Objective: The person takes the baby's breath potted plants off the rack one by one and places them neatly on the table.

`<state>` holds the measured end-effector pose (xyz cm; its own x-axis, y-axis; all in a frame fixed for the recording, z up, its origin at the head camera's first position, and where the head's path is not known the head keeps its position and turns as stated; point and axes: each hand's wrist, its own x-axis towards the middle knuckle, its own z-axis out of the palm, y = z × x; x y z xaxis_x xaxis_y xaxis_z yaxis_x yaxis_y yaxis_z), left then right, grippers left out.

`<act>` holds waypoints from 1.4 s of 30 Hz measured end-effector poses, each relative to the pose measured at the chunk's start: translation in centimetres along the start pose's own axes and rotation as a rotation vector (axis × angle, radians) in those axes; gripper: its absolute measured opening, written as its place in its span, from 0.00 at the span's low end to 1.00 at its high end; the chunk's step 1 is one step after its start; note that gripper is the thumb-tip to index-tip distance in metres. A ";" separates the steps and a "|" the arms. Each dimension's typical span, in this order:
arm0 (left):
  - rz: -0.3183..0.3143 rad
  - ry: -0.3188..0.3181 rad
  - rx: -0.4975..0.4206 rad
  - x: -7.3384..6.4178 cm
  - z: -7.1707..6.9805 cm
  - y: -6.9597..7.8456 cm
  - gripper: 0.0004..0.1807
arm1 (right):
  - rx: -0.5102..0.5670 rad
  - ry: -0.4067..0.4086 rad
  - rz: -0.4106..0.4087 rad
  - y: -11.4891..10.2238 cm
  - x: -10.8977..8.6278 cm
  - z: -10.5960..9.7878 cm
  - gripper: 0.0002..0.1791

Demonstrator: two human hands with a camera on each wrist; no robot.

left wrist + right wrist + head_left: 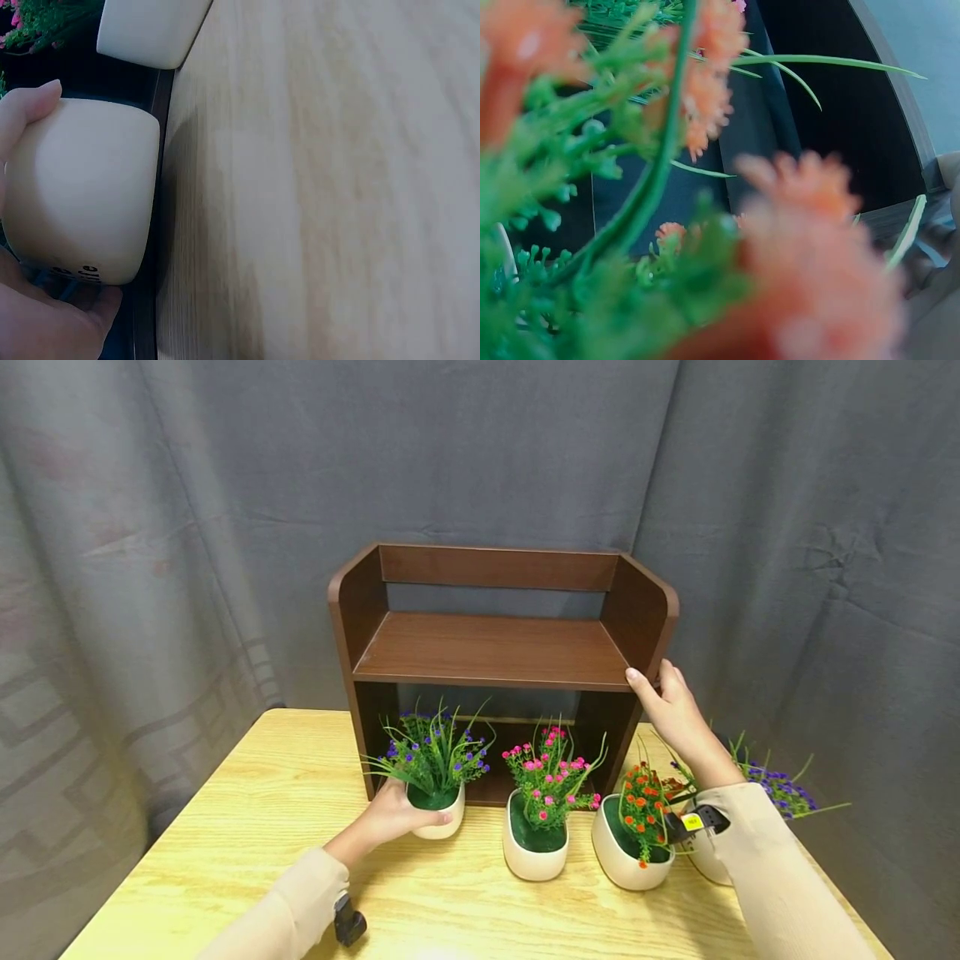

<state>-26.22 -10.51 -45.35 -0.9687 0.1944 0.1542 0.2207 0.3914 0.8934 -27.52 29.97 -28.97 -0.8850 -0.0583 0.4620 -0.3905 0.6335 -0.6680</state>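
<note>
My left hand (393, 814) grips the white pot of a purple-flowered artificial plant (435, 760) at the front left of a brown two-tier shelf (487, 647). In the left wrist view, thumb and fingers lie around that white pot (86, 191), which has dark lettering low on its side. My right hand (678, 714) holds the shelf's right side panel, its thumb on the front edge near the upper board and its other fingers behind the panel. Orange flowers (810, 247) block much of the right wrist view, with part of the right hand at the right edge.
A pink-flowered potted plant (536, 835) stands before the shelf's middle. Right of it is an orange-flowered one (630, 860), close under the right forearm. Another purple-flowered plant (783, 789) is partly hidden behind that forearm. All are on a wooden table (247, 827); grey curtains (480, 460) hang behind.
</note>
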 end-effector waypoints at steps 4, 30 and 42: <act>-0.001 -0.015 0.004 -0.8 -0.4 0.3 0.54 | -0.002 -0.001 0.004 -0.1 0.0 0.1 0.35; 0.044 -0.053 0.090 -4.2 -1.1 0.0 0.52 | -0.002 -0.003 0.005 -0.1 -0.1 -0.1 0.34; 0.037 -0.043 0.037 -4.8 -0.8 -0.4 0.53 | 0.005 -0.001 0.007 -0.1 -0.1 0.0 0.34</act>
<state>-21.73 -12.35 -46.06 -0.9542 0.2476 0.1679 0.2612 0.4159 0.8711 -27.42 29.95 -28.96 -0.8880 -0.0543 0.4567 -0.3853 0.6299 -0.6743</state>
